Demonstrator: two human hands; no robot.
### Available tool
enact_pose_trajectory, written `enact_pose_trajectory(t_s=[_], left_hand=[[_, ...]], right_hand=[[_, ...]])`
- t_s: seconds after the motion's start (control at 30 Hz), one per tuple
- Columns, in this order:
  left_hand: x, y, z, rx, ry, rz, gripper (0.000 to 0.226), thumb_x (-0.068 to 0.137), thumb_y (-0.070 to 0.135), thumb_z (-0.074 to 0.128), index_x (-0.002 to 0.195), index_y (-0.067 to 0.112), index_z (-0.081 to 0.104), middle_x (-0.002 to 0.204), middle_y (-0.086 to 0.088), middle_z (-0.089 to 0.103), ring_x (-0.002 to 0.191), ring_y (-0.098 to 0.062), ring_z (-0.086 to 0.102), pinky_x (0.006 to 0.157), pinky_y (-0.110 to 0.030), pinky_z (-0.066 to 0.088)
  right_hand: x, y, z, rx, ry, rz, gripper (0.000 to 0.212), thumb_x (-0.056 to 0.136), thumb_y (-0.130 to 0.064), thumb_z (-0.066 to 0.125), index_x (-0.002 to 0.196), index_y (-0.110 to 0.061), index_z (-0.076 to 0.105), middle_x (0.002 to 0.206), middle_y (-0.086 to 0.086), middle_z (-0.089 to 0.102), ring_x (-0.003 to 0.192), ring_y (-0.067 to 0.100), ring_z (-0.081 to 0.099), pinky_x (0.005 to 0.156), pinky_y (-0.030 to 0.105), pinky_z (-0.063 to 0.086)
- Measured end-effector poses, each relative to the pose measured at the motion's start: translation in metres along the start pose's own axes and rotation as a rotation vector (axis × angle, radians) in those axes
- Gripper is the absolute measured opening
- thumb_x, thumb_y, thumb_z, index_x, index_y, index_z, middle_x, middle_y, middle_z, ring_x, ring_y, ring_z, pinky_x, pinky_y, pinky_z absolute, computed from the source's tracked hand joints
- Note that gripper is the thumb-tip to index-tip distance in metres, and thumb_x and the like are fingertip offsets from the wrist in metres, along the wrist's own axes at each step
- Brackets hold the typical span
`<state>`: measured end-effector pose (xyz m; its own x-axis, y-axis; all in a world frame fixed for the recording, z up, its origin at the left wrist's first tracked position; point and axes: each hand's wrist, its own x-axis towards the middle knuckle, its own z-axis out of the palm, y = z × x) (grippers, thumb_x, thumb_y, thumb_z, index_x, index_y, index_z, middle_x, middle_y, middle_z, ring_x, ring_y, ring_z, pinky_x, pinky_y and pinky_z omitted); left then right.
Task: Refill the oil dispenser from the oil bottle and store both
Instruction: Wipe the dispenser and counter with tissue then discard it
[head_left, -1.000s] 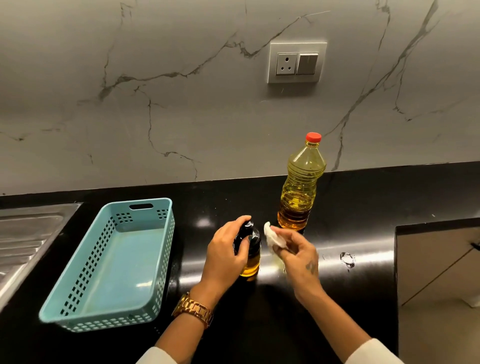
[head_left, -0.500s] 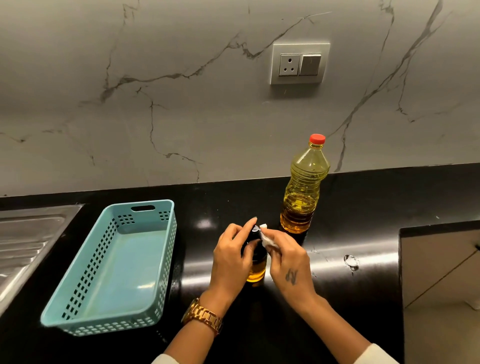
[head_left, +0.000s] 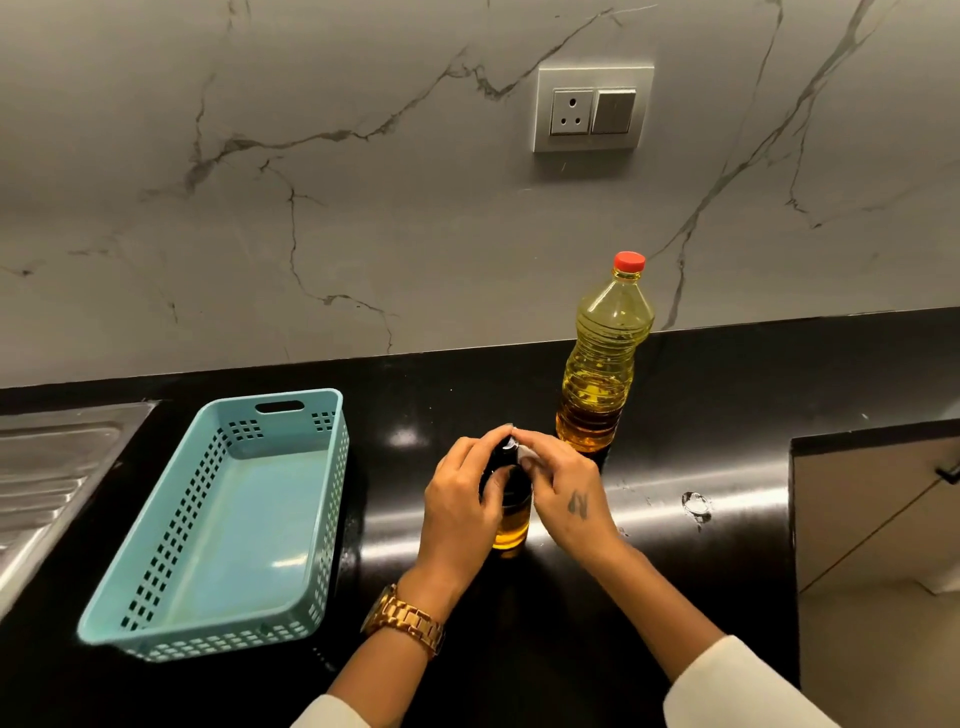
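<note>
The small glass oil dispenser with a black top stands on the black counter, amber oil in its lower half. My left hand grips its black top from the left. My right hand pinches a small white piece, apparently tissue, against the top of the dispenser. The oil bottle with a red cap stands upright just behind and right of my hands, capped and partly full.
An empty light-blue perforated basket sits on the counter to the left. A steel sink drainboard lies at the far left. A small clear object rests right of my hands. The counter ends at a cabinet on the right.
My right hand moved left from beside the dispenser and brought the white piece onto its top. My left hand kept its grip on the dispenser.
</note>
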<state>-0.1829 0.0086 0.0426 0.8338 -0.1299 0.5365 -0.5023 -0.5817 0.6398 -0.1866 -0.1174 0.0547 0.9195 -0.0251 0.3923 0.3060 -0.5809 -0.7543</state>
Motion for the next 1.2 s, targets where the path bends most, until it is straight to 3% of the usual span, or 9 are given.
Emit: enact_pose_trajectory(t_s=[0.23, 0.37, 0.47, 0.57, 0.63, 0.73, 0.93, 1.07, 1.2], left_hand=[[-0.001, 0.0, 0.0, -0.001, -0.014, -0.015, 0.045, 0.086, 0.004, 0.06, 0.128, 0.021, 0.054, 0.103, 0.005, 0.06, 0.094, -0.007, 0.056, 0.081, -0.015, 0.045], [-0.001, -0.001, 0.0, 0.016, -0.024, -0.022, 0.046, 0.087, 0.005, 0.059, 0.129, 0.022, 0.053, 0.104, 0.005, 0.06, 0.095, -0.01, 0.056, 0.082, -0.023, 0.049], [-0.001, 0.0, 0.003, 0.051, -0.035, -0.034, 0.046, 0.087, 0.005, 0.057, 0.13, 0.023, 0.052, 0.108, 0.003, 0.06, 0.098, -0.013, 0.055, 0.086, -0.018, 0.043], [-0.002, 0.003, 0.004, 0.097, -0.051, -0.081, 0.046, 0.087, 0.003, 0.055, 0.13, 0.02, 0.052, 0.112, 0.002, 0.06, 0.102, -0.014, 0.052, 0.089, -0.01, 0.033], [-0.002, 0.006, 0.004, 0.107, -0.047, -0.094, 0.048, 0.087, 0.001, 0.054, 0.131, 0.02, 0.051, 0.113, 0.001, 0.06, 0.102, -0.014, 0.05, 0.089, -0.009, 0.031], [-0.003, 0.009, 0.005, 0.11, -0.046, -0.1, 0.049, 0.088, 0.002, 0.052, 0.132, 0.022, 0.049, 0.115, 0.002, 0.058, 0.103, -0.012, 0.048, 0.089, -0.008, 0.03], [-0.004, 0.016, 0.009, 0.106, -0.02, -0.142, 0.044, 0.09, 0.01, 0.051, 0.132, 0.022, 0.049, 0.116, 0.003, 0.058, 0.103, -0.014, 0.049, 0.09, -0.018, 0.036], [-0.001, 0.013, 0.01, 0.126, -0.012, -0.136, 0.039, 0.091, 0.025, 0.055, 0.13, 0.026, 0.051, 0.113, 0.004, 0.057, 0.103, -0.016, 0.052, 0.084, -0.024, 0.042], [-0.002, 0.012, 0.008, 0.094, 0.035, -0.132, 0.038, 0.089, 0.023, 0.058, 0.126, 0.029, 0.054, 0.094, 0.006, 0.051, 0.086, -0.016, 0.053, 0.073, -0.033, 0.051]], right_hand=[[-0.033, 0.006, -0.012, 0.082, 0.021, -0.062, 0.047, 0.08, 0.011, 0.059, 0.118, -0.018, 0.063, 0.12, -0.005, 0.063, 0.115, -0.002, 0.054, 0.094, 0.012, 0.043], [-0.015, 0.013, -0.037, 0.471, -0.104, 0.21, 0.042, 0.082, 0.006, 0.06, 0.108, -0.026, 0.067, 0.114, -0.003, 0.067, 0.106, 0.006, 0.061, 0.09, 0.025, 0.05], [0.013, 0.02, -0.033, 0.344, -0.113, 0.239, 0.037, 0.089, -0.005, 0.056, 0.119, -0.025, 0.06, 0.119, -0.001, 0.062, 0.111, 0.012, 0.057, 0.093, 0.031, 0.05], [0.02, 0.015, -0.012, 0.082, -0.16, 0.085, 0.035, 0.09, -0.004, 0.052, 0.119, -0.021, 0.061, 0.112, 0.001, 0.067, 0.105, 0.015, 0.058, 0.087, 0.021, 0.048], [0.013, 0.014, -0.005, -0.067, -0.078, -0.003, 0.038, 0.088, -0.001, 0.05, 0.118, -0.02, 0.062, 0.109, 0.0, 0.068, 0.101, 0.016, 0.058, 0.082, 0.014, 0.041], [-0.006, 0.017, -0.006, -0.157, 0.05, -0.061, 0.04, 0.085, 0.003, 0.055, 0.12, -0.016, 0.061, 0.109, 0.002, 0.068, 0.101, 0.015, 0.059, 0.085, 0.016, 0.042], [-0.035, 0.023, -0.015, 0.022, 0.045, -0.126, 0.049, 0.076, 0.015, 0.055, 0.115, -0.015, 0.063, 0.116, -0.001, 0.065, 0.11, 0.002, 0.057, 0.091, 0.016, 0.047], [-0.023, 0.028, -0.032, 0.297, -0.069, 0.07, 0.046, 0.077, 0.013, 0.058, 0.099, -0.026, 0.065, 0.102, -0.008, 0.068, 0.098, 0.006, 0.063, 0.081, 0.017, 0.05], [0.009, 0.027, -0.029, 0.222, -0.072, 0.145, 0.04, 0.083, 0.005, 0.054, 0.108, -0.025, 0.064, 0.104, -0.007, 0.065, 0.1, 0.009, 0.059, 0.085, 0.02, 0.049]])
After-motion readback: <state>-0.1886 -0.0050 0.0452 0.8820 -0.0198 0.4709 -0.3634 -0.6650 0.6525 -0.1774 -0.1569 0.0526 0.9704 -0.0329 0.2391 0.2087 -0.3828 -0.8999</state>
